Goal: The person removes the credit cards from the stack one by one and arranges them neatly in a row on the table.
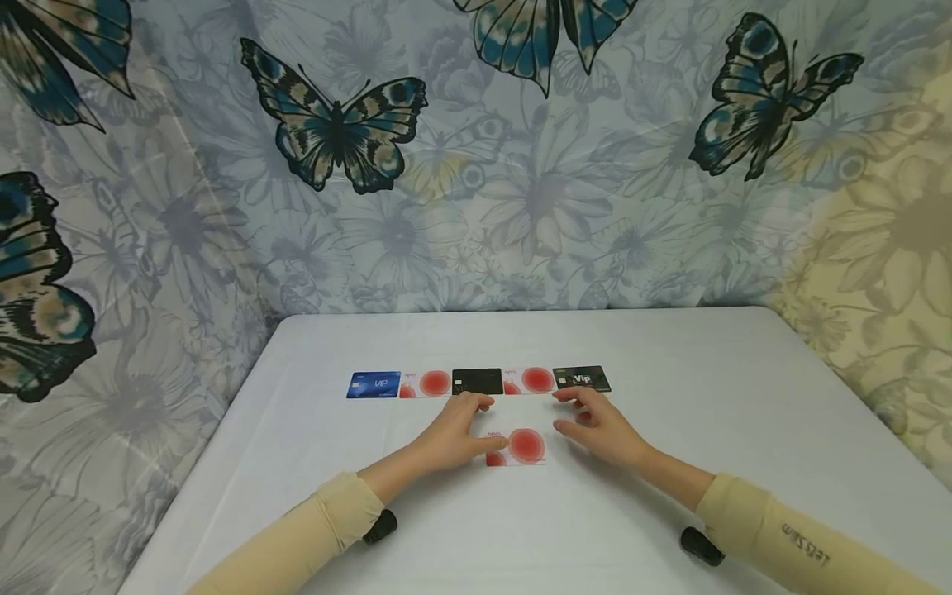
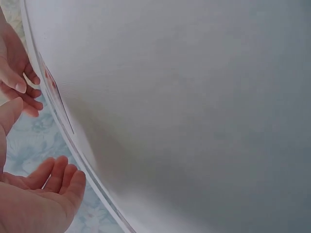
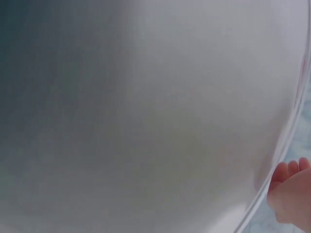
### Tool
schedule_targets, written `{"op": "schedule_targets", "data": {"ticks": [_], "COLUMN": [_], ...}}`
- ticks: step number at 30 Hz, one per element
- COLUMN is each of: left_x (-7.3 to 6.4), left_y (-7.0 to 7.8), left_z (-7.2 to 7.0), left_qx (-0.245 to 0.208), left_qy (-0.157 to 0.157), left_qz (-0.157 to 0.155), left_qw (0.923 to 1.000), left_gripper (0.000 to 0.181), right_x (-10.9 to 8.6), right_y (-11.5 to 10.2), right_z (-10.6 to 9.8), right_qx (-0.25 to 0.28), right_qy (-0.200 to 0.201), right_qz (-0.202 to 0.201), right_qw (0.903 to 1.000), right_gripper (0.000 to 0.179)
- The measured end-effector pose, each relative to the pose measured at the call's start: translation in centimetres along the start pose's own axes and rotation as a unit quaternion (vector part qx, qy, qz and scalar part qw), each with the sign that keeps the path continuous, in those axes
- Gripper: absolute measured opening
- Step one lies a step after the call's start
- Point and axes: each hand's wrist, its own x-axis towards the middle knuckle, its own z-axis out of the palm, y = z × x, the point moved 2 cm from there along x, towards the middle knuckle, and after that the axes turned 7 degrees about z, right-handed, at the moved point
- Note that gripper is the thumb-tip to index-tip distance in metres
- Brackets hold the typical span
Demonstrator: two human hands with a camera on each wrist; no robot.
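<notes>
Five cards lie side by side in a row on the white table [image 1: 669,347]: a blue VIP card [image 1: 373,385], a white card with red circles [image 1: 435,383], a black card [image 1: 477,380], another red-circle card [image 1: 536,379] and a black Vip card [image 1: 592,377]. Closer to me, a third red-circle card [image 1: 526,446] lies alone. My left hand [image 1: 452,436] is spread above the table, its thumb overlapping the lone card's left edge and its fingertips just below the black card. On the other side, my right hand [image 1: 608,431] has loosely bent fingers near the Vip card, holding nothing.
Behind the table hangs a cloth [image 1: 476,231] printed with butterflies and flowers. A dark wrist device [image 1: 381,526] shows under the left sleeve [image 1: 327,516], and another dark device [image 1: 702,546] under the right sleeve [image 1: 766,525].
</notes>
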Motion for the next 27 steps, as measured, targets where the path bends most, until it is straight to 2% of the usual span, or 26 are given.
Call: {"op": "schedule_targets", "data": {"ticks": [5, 8, 12, 18, 27], "left_x": [-1.1, -1.7, -2.3, -2.7, -2.9], "left_y": [0.1, 0.1, 0.1, 0.1, -0.2], "left_z": [-0.2, -0.2, -0.3, -0.6, -0.3], "left_qx": [0.004, 0.003, -0.001, 0.008, 0.035], "left_qy": [-0.002, -0.014, -0.027, -0.029, -0.035], "left_qz": [0.0, -0.012, -0.024, -0.009, 0.004], "left_qw": [1.0, 0.9998, 0.9994, 0.9995, 0.9988], "left_gripper": [0.063, 0.066, 0.069, 0.061, 0.058], "right_x": [-0.5, -0.8, -1.0, -1.1, -1.3], "right_y": [-0.3, -0.5, -0.9, -1.6, -1.9], "right_z": [0.9, 1.3, 1.7, 2.2, 2.6], "right_qx": [0.001, -0.004, -0.019, -0.042, -0.067], "right_qy": [-0.018, -0.03, -0.043, -0.053, -0.057], "right_qz": [0.006, 0.004, -0.016, -0.031, -0.049], "right_qw": [0.9998, 0.9995, 0.9988, 0.9973, 0.9949], "right_gripper": [0.038, 0.04, 0.043, 0.047, 0.048]}}
